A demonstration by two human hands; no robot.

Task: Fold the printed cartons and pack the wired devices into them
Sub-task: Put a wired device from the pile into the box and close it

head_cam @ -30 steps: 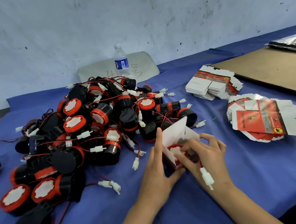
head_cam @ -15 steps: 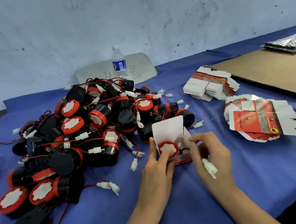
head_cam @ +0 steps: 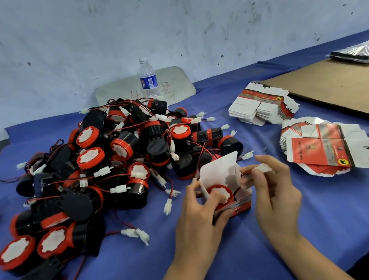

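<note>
Devices are noted as glossy black-and-red plastic, cloth as matt blue fabric, cartons as glossy printed card, sheet as matt brown cardboard, bottle as clear plastic.

Device seated in carton; plug raised to the opening.

A second ago my right hand was pressing the device down into the carton, with the white plug hanging below that hand. The hand has since come off the device and carried the plug up; I now pinch it at my fingertips beside the upright flap, its wire running into the carton. My left hand, earlier laid straight along the side wall, has curled round that wall and touches the device's face.
</note>
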